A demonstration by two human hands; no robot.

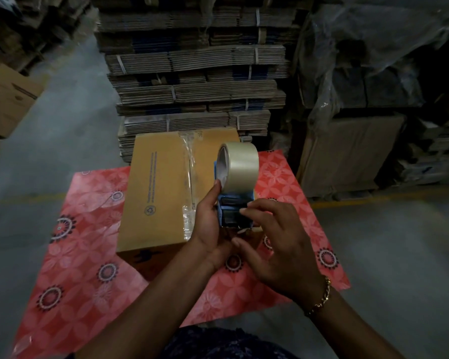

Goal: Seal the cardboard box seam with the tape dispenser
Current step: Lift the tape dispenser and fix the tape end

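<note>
A closed brown cardboard box [158, 193] lies on a red patterned sheet [83, 255] on the floor. Clear tape [188, 177] runs along its centre seam from far edge to near edge. Above the box's right half I hold a blue tape dispenser [232, 211] carrying a clear tape roll [240, 165]. My left hand [209, 229] grips the dispenser's body from the left, thumb against the roll. My right hand [275, 242] touches the dispenser's front end with fingertips pinched at the blade area. The box's right side is hidden behind my hands.
A tall stack of bundled flat cartons [192, 73] stands just behind the box. Plastic-wrapped cartons [360, 99] fill the right side. An open box [5, 99] sits at far left. Grey concrete floor [62, 151] with a yellow line surrounds the sheet.
</note>
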